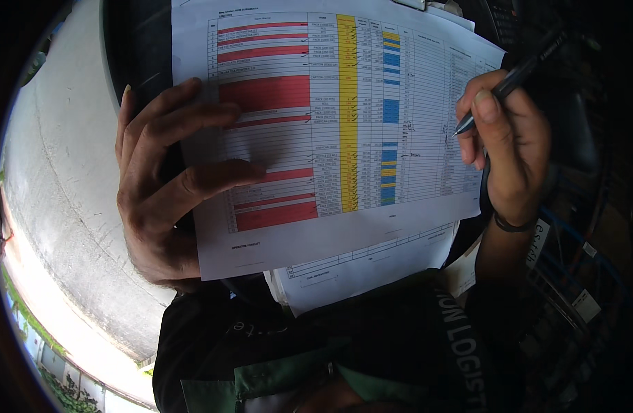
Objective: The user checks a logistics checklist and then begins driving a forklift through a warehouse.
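- Printed sheet (344, 138), a white table form with red, yellow and blue filled cells, lies on top of a stack, tilted slightly so its right side sits lower; its top edge is cut off by the frame.
- Its small black print is too fine to make out, and a few handwritten marks sit in the right-hand columns near the pen tip.
- Left hand (168, 179) lies flat over the sheet's left edge, fingers spread and open, pressing the paper down rather than clasping it; the fingertips reach onto the red rows and the palm hides the sheet's lower left margin.
- Right hand (509, 144) is at the sheet's right edge, thumb and fingers pinched closed around a black pen (516, 79).
- The pen's silver tip touches or sits just above the right columns; I cannot tell which. Its upper end fades into the dark background.
- A dark band (512, 224) circles the right wrist.
- A second white sheet (358, 272) shows below the first one's bottom edge, mostly covered, with only a strip of table lines visible.
- What carries the papers is hidden; only a dark edge (137, 48) shows past the upper left corner of the sheet.
- A dark garment (371, 344) with a green panel and pale lettering fills the lower middle, cut off by the bottom edge.
- A pale concrete surface (62, 179) curves along the left, bent by the lens.
- The right side is deep in shadow; blue wire framework (578, 255) with small white tags is only faintly visible there.
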The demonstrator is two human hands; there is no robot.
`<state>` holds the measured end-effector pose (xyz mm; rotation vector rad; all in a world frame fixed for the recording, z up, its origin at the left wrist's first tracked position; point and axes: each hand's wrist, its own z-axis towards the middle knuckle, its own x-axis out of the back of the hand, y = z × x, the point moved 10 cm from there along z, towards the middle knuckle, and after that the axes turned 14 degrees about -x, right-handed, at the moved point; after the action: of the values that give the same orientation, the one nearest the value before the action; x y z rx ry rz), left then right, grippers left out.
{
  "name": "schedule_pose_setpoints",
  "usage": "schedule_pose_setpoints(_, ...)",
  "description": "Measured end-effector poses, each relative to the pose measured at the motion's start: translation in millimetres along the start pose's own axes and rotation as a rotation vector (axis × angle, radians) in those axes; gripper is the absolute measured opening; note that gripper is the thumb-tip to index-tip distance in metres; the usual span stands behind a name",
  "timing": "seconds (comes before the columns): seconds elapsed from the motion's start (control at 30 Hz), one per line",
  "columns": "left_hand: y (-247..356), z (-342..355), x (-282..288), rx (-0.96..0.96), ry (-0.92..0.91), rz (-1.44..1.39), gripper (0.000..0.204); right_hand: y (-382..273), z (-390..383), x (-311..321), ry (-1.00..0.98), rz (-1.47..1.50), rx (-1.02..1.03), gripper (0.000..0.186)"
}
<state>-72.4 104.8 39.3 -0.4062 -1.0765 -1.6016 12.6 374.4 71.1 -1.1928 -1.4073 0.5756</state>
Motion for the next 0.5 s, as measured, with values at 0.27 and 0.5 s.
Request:
schedule_pose_setpoints(0.27,1.8,3.1,-2.0,0.008,-0.035,0.029,0.042,2.2,53.9,69.1,0.322,-0.881,-0.105,0.039)
schedule_pose_setpoints(0.5,0.9,4.7,-5.4,0.008,-0.064,0.035,0.044,-33.3,102.2,50.4,0.337,-1.146,0.260,0.025)
